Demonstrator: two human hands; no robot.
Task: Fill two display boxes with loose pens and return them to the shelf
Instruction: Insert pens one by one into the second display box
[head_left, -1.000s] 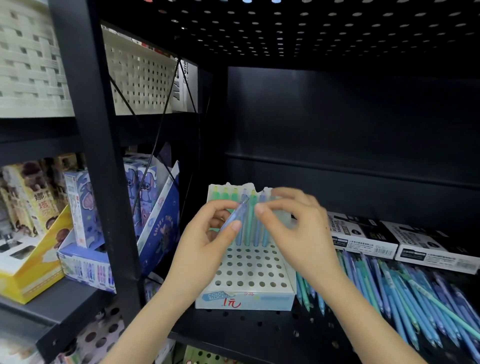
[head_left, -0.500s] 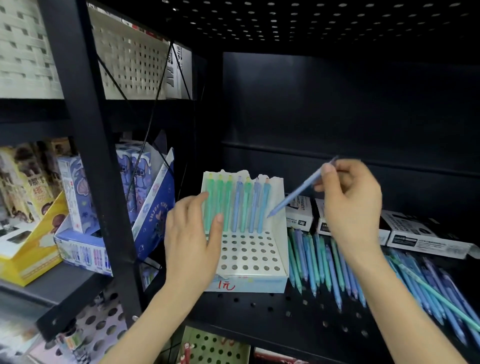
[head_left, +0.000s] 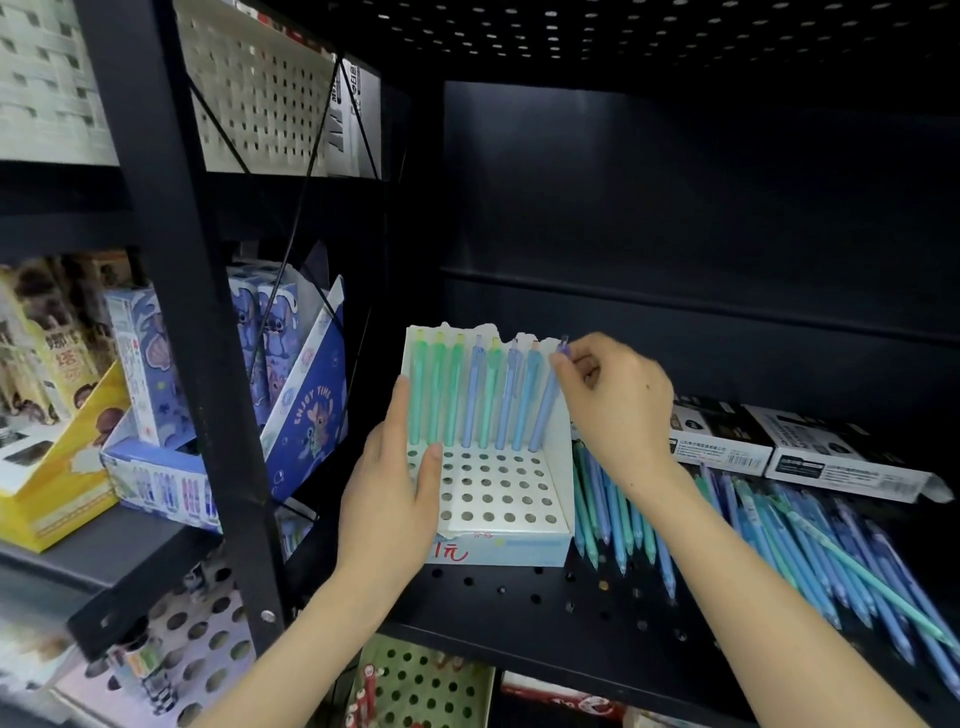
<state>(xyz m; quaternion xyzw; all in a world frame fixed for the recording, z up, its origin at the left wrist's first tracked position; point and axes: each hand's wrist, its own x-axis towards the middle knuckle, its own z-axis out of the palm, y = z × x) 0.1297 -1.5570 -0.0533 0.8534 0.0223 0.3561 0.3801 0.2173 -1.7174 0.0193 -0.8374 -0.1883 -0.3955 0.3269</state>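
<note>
On the black shelf (head_left: 519, 597), the left hand (head_left: 389, 499) is gripping the white display box (head_left: 498, 545) by its left wall while the right hand (head_left: 613, 400) is pinching a blue pen (head_left: 543, 410) at its far row's right end.

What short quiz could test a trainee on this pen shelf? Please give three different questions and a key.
1. True or false: the left hand holds the box by its left side.
2. The right hand pinches a pen at which end of the row? A) left B) middle C) right
3. Fill in: the loose pens lie on the shelf to the ___ of the box.
Key: 1 true; 2 C; 3 right.
</note>
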